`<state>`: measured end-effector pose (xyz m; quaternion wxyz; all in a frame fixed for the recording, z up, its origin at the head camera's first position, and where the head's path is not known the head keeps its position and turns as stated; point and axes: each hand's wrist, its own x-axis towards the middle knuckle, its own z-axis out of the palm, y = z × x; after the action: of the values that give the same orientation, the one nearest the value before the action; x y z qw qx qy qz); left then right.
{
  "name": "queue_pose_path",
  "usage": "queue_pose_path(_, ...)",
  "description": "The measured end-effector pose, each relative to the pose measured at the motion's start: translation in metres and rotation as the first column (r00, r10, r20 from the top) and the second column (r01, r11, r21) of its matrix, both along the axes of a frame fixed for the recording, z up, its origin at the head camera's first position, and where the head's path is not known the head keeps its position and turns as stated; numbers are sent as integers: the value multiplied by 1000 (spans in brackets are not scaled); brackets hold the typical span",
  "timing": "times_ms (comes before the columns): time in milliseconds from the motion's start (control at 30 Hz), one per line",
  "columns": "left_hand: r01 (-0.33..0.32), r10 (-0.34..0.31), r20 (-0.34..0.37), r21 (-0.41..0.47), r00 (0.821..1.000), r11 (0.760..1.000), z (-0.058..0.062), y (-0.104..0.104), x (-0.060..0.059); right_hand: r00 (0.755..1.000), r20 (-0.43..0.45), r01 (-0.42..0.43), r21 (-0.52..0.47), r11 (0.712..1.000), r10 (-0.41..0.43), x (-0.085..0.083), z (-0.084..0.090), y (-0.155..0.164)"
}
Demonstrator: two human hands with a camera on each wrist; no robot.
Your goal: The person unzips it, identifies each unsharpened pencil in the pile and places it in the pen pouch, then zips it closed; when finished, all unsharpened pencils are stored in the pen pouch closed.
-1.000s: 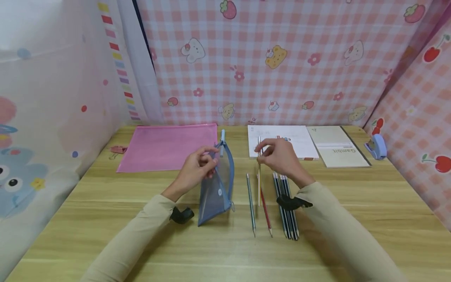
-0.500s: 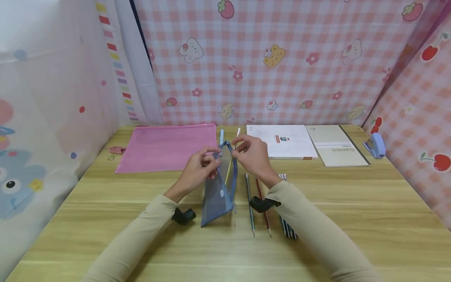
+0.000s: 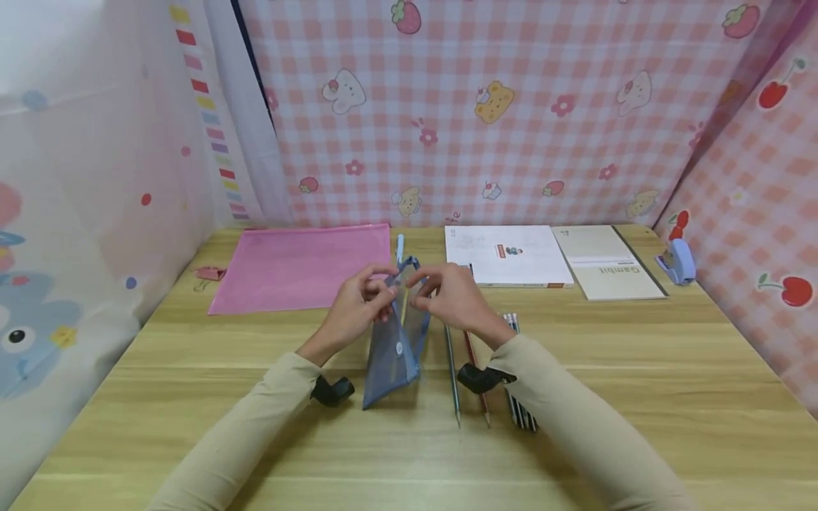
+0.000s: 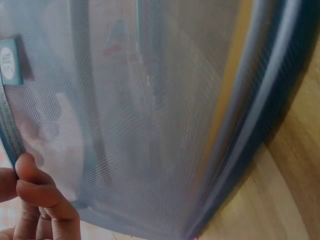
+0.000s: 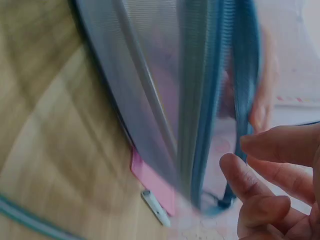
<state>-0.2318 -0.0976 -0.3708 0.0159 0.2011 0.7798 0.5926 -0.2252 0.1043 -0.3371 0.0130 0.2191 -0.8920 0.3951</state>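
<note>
A blue mesh pouch (image 3: 391, 351) stands on end on the wooden table (image 3: 639, 397), its mouth upward. My left hand (image 3: 375, 292) pinches its top edge; in the left wrist view my fingertips (image 4: 37, 197) grip the zipper band of the pouch (image 4: 150, 115). A pale yellow pencil (image 3: 404, 312) lies inside and shows through the mesh. My right hand (image 3: 424, 287) hovers at the mouth. In the right wrist view its fingers (image 5: 260, 185) hang loosely curled beside the pouch (image 5: 150, 85) with nothing between them. On the table right of the pouch lie a grey pencil (image 3: 453, 376), a red pencil (image 3: 469, 348) and a bundle of dark pencils (image 3: 520, 419).
A pink folder (image 3: 300, 266) lies at the back left with a pink clip (image 3: 211, 273) beside it. A light blue pen (image 3: 400, 247) lies behind the pouch. A white booklet (image 3: 508, 254), a beige notebook (image 3: 607, 270) and a small blue device (image 3: 677, 261) sit at the back right. Patterned cloth walls enclose the table.
My right hand carried the yellow pencil left from the row to the pouch mouth and slid it in. The pencil now sits inside the pouch. My left hand kept its hold.
</note>
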Motion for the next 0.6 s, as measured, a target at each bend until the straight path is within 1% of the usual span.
queue_pose_path(100,-10,10,2,-1,1000,1000,0,-2,0,999,-17,45,-12,999,-45,-2,1,8)
queue_pose_path(233,-22,22,11,2,1000,1000,2,-4,1,996,-53,76,-19,997,-77,-5,0,26)
queue_pose_path(300,-25,25,11,2,1000,1000,2,-4,1,995,-58,81,12,997,-80,-5,-3,38)
queue_pose_path(367,-24,24,16,3,1000,1000,3,-4,1,996,-48,78,68,995,-75,-5,-7,51)
queue_pose_path(500,-23,23,27,9,999,1000,3,-5,1,999,24,27,184,983,-32,-1,-17,76)
queue_pose_path(600,-22,22,28,9,999,1000,3,-6,0,996,93,-32,231,972,10,5,-24,91)
